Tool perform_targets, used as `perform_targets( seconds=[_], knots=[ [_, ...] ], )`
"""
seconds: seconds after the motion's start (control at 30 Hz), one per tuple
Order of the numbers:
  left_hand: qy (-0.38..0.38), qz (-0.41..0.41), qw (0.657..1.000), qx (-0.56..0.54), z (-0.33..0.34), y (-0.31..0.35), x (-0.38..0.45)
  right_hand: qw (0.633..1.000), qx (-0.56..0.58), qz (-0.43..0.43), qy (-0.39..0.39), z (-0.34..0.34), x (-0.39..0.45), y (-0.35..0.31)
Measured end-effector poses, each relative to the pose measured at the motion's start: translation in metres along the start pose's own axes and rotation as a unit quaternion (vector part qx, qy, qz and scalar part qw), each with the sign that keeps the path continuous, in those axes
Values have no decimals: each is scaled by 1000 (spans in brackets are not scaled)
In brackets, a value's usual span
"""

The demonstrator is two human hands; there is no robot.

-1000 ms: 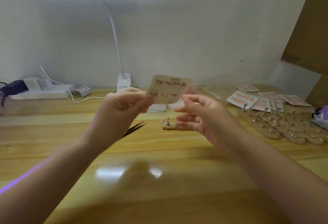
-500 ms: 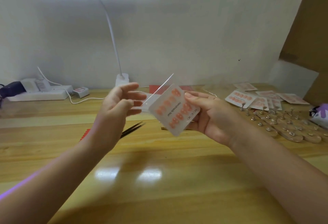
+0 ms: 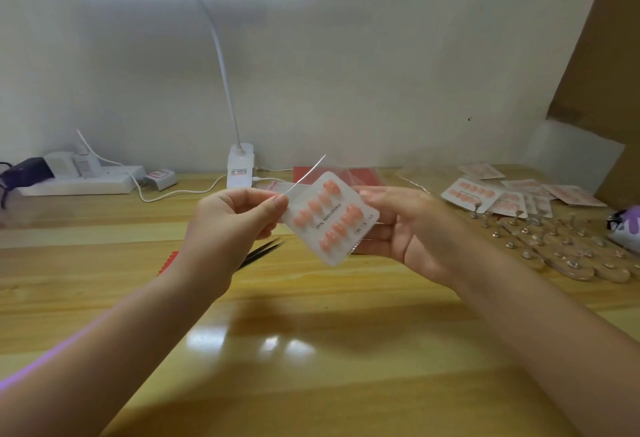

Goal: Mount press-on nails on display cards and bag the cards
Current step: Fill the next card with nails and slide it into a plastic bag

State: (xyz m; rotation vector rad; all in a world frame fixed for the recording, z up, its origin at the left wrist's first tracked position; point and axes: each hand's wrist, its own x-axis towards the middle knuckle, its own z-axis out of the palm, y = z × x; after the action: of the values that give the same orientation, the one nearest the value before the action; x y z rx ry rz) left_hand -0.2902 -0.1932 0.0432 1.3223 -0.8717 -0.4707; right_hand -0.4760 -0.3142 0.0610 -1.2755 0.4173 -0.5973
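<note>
- Left hand (image 3: 230,220): grip pinching the edge of a clear bag (image 3: 304,177), thumb and forefinger pressed together; bag mouth lying just right of that pinch.
- Card of nails (image 3: 330,218): held in the air between both grips, above the surface (image 3: 311,350); long axis tilted, running from upper left down to lower right.
- Right hand (image 3: 412,228): grip curled behind the card's right edge; nearer to the card.
- Hard to tell: bag's outline, how far in the card sits.

card (image 3: 330,220) white, black lettering | nails (image 3: 313,207) peach-pink | table (image 3: 311,350) yellow wood-grain
</note>
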Motion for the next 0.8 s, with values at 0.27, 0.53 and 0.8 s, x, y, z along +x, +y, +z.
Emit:
perform_targets(
  seconds=[0.27,0.53,0.8],
  knots=[
    [31,31,992,116,3,-18,-5,985,12,10,171,-32,10,-8],
    [-23,118,955,271,11,-41,-21,866,-95,-71,485,-121,13,-16],
    [-41,182,931,314,15,-45,-25,865,-83,-77,489,-154,22,-18]
  ],
)
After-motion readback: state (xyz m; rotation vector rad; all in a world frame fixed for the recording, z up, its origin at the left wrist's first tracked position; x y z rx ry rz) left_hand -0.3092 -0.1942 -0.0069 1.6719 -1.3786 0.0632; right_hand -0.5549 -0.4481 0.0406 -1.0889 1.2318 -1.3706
